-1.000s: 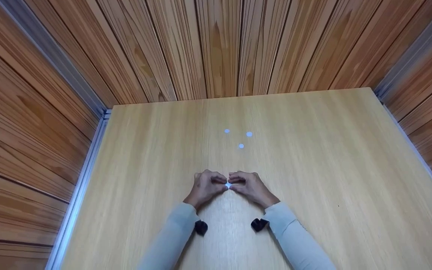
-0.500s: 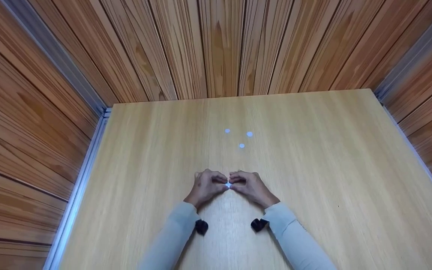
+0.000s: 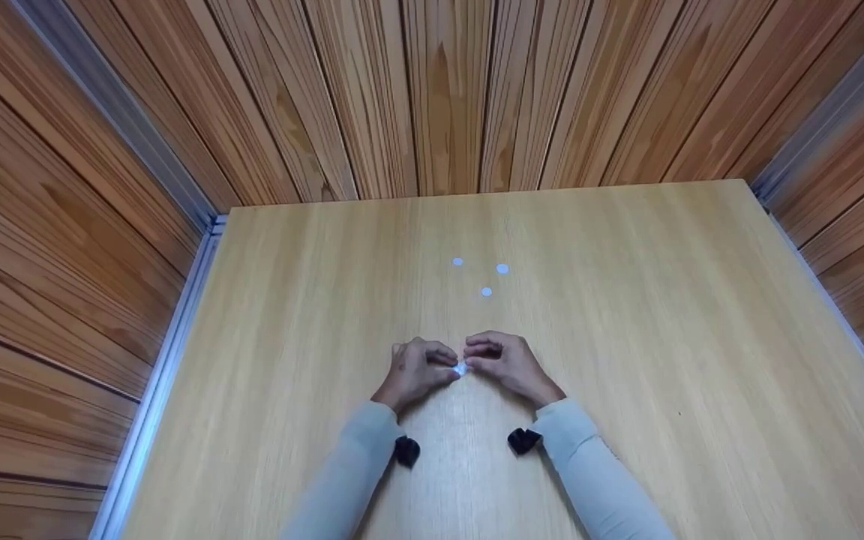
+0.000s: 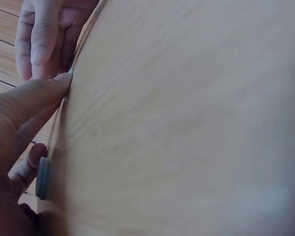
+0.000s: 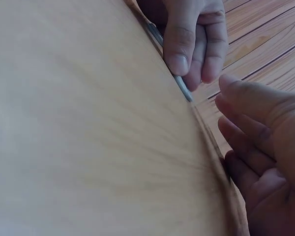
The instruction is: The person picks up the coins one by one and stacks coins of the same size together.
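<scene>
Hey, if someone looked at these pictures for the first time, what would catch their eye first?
Probably the left hand and right hand, fingertips meeting at the table's near middle over a small white disc pinned under the left fingers. Beyond them lie three more white discs in a loose triangle.

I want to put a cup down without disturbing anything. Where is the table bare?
The table is bare right of the right hand and left of the left hand. Crowded: the middle, where both hands meet at a small disc, with three discs just beyond.

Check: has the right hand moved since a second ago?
Yes. The right hand has edged away from the person, toward the three white dots on the table.
</scene>
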`<state>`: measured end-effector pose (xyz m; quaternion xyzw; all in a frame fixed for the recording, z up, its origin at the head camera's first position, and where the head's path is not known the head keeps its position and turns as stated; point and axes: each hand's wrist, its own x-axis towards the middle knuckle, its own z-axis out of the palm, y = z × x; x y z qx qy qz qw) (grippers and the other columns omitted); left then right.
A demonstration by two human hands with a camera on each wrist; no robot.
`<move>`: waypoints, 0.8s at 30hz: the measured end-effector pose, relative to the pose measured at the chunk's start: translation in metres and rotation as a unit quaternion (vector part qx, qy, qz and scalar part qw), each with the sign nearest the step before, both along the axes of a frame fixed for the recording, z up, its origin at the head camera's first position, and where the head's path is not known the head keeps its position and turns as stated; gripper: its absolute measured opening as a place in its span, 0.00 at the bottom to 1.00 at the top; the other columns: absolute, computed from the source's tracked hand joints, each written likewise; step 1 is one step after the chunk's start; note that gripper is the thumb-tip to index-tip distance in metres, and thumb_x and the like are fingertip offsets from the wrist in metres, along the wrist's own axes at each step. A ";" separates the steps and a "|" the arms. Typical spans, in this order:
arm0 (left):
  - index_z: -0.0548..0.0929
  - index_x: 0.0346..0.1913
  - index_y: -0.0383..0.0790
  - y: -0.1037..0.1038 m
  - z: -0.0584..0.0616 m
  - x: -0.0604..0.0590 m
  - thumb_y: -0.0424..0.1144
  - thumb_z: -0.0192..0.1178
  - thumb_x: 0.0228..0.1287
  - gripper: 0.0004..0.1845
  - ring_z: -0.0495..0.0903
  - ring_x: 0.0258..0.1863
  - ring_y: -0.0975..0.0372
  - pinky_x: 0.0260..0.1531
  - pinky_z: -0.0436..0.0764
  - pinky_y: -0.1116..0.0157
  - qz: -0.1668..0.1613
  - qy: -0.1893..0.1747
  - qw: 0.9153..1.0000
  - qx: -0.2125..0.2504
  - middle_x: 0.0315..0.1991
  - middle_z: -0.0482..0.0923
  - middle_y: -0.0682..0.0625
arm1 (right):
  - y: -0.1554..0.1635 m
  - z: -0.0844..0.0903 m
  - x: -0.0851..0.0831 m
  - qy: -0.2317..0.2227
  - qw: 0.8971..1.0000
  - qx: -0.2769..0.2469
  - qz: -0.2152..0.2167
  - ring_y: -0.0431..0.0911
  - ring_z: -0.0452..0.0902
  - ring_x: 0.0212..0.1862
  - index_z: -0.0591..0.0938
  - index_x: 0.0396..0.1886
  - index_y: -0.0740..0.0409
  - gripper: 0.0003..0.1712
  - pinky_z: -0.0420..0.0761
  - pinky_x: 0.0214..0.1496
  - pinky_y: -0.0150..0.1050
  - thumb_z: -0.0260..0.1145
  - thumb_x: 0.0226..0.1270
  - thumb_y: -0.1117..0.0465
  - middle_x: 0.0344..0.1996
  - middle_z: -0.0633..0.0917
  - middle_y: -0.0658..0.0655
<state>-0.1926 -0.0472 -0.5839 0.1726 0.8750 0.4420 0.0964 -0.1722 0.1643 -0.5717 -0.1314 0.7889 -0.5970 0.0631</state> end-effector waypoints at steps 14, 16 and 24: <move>0.89 0.39 0.52 0.000 0.003 0.002 0.41 0.77 0.53 0.10 0.80 0.42 0.67 0.51 0.56 0.53 0.009 -0.028 1.000 0.000 0.31 0.85 0.67 | 0.032 -0.004 -0.032 0.025 0.996 0.003 -0.081 0.55 0.83 0.53 0.81 0.55 0.68 0.21 0.78 0.57 0.41 0.71 0.64 0.66 0.48 0.87 0.61; 0.89 0.38 0.52 0.001 0.002 0.001 0.41 0.77 0.53 0.10 0.80 0.42 0.67 0.52 0.56 0.53 0.009 -0.030 1.000 0.002 0.31 0.85 0.67 | 0.039 -0.003 -0.037 0.026 0.995 -0.004 -0.092 0.55 0.82 0.54 0.80 0.55 0.70 0.21 0.78 0.58 0.42 0.71 0.64 0.67 0.49 0.86 0.62; 0.89 0.38 0.50 0.001 0.002 -0.001 0.38 0.77 0.51 0.10 0.82 0.41 0.69 0.58 0.54 0.51 0.004 -0.038 0.999 0.017 0.30 0.86 0.65 | 0.052 0.001 -0.055 0.017 0.993 -0.023 -0.117 0.56 0.80 0.57 0.79 0.57 0.70 0.23 0.75 0.61 0.41 0.71 0.63 0.69 0.52 0.85 0.65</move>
